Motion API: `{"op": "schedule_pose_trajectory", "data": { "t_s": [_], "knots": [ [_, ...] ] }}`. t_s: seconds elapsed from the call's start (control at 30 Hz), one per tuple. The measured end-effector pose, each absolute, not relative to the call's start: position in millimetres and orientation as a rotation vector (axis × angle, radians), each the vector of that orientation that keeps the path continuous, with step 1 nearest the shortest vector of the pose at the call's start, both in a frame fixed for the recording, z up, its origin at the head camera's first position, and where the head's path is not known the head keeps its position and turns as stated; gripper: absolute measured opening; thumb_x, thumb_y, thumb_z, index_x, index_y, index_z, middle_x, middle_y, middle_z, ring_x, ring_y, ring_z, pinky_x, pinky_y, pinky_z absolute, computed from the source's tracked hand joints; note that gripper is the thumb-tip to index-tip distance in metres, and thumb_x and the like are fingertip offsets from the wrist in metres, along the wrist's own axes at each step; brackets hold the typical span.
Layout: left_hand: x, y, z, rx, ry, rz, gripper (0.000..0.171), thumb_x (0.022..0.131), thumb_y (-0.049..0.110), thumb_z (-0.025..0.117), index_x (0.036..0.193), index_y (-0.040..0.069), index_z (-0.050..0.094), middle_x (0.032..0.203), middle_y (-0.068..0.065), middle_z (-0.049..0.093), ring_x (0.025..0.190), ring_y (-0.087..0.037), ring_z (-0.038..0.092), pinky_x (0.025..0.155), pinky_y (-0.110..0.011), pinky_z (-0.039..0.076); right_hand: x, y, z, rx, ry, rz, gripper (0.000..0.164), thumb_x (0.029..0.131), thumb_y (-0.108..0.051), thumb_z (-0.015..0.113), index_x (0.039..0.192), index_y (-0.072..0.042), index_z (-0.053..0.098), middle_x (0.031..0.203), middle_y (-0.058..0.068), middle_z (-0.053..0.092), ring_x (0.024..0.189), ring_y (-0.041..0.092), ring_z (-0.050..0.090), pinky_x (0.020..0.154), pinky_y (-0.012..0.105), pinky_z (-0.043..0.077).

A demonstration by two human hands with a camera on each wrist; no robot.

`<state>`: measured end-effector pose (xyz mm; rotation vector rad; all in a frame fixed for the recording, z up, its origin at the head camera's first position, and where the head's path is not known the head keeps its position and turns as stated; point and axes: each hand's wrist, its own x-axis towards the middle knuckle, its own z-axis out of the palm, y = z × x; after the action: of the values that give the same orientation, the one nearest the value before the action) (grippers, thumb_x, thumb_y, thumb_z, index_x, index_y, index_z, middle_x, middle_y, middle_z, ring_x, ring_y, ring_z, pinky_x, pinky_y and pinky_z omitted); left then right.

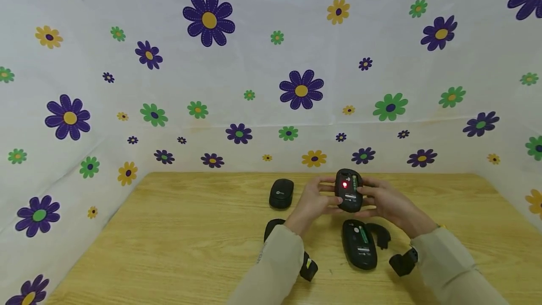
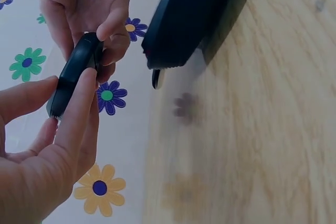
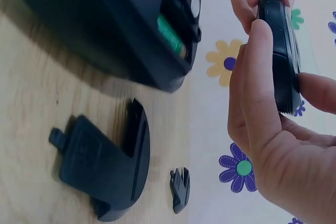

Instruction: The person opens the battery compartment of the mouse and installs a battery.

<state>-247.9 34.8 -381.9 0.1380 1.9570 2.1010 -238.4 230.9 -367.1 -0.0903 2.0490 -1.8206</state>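
Both hands hold a black computer mouse [image 1: 349, 192] up above the table, its underside facing the head camera. A red light glows on that underside, and a green battery sits in its uncovered slot. My left hand [image 1: 312, 199] pinches one side of the mouse between thumb and fingers. On the other side, my right hand [image 1: 387, 201] grips it the same way. Below them a second mouse [image 1: 360, 244] lies upside down with a green battery [image 1: 363, 235] showing. Beside it rests a curved black battery cover [image 1: 379, 234].
Upright at the back left stands another black mouse [image 1: 281, 193]. A further black mouse [image 1: 273, 225] is partly hidden behind the left forearm. In the right wrist view, a small dark piece [image 3: 180, 190] lies beyond the cover. A flowered sheet [image 1: 254, 60] hangs behind the wooden table [image 1: 182, 239].
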Motion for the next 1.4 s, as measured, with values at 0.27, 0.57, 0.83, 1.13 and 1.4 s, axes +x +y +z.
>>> {"op": "schedule_pose_trajectory", "data": {
  "t_s": [0.27, 0.57, 0.83, 1.13, 1.4],
  "knots": [
    [-255.7, 43.3, -388.4, 0.067, 1.960, 2.096, 0.054, 0.084, -0.019, 0.068, 0.132, 0.001, 0.057, 0.111, -0.012, 0.063, 0.090, -0.027, 0.070, 0.081, -0.046, 0.063, -246.0, 234.7, -369.6, -0.062, 2.092, -1.801, 0.065, 0.108, -0.010, 0.040, 0.156, 0.013, 0.003, 0.142, 0.038, 0.034, 0.100, 0.027, 0.061, 0.086, 0.045, 0.062],
    [-263.1, 47.5, -396.4, 0.032, 1.988, 2.093, 0.052, 0.084, -0.020, 0.068, 0.131, -0.002, 0.058, 0.108, -0.013, 0.063, 0.089, -0.028, 0.070, 0.076, -0.042, 0.064, -252.2, 232.6, -372.8, -0.026, 2.193, -1.713, 0.061, 0.105, -0.006, 0.044, 0.150, 0.020, 0.013, 0.139, 0.039, 0.034, 0.102, 0.034, 0.059, 0.086, 0.045, 0.061],
    [-270.3, 59.1, -400.2, -0.047, 2.094, 2.053, 0.049, 0.083, -0.020, 0.068, 0.129, -0.004, 0.063, 0.120, -0.012, 0.063, 0.085, -0.027, 0.070, 0.070, -0.037, 0.064, -259.3, 236.1, -375.5, 0.005, 2.228, -1.660, 0.061, 0.102, -0.001, 0.046, 0.150, 0.019, 0.016, 0.142, 0.039, 0.031, 0.111, 0.039, 0.056, 0.091, 0.044, 0.060],
    [-276.3, 65.5, -406.1, -0.066, 2.157, 1.999, 0.050, 0.084, -0.020, 0.068, 0.130, -0.002, 0.063, 0.119, -0.011, 0.065, 0.081, -0.025, 0.070, 0.066, -0.034, 0.064, -268.0, 239.8, -380.8, 0.042, 2.307, -1.583, 0.059, 0.097, 0.002, 0.051, 0.147, 0.020, 0.025, 0.138, 0.040, 0.039, 0.107, 0.037, 0.059, 0.093, 0.045, 0.059],
    [-276.6, 70.6, -407.5, -0.114, 2.179, 1.974, 0.049, 0.083, -0.021, 0.068, 0.128, -0.002, 0.065, 0.117, -0.013, 0.066, 0.090, -0.023, 0.066, 0.070, -0.035, 0.064, -274.7, 241.7, -384.5, 0.059, 2.338, -1.553, 0.057, 0.093, 0.007, 0.053, 0.144, 0.022, 0.031, 0.138, 0.042, 0.042, 0.107, 0.039, 0.061, 0.088, 0.043, 0.061]
  ]
}}
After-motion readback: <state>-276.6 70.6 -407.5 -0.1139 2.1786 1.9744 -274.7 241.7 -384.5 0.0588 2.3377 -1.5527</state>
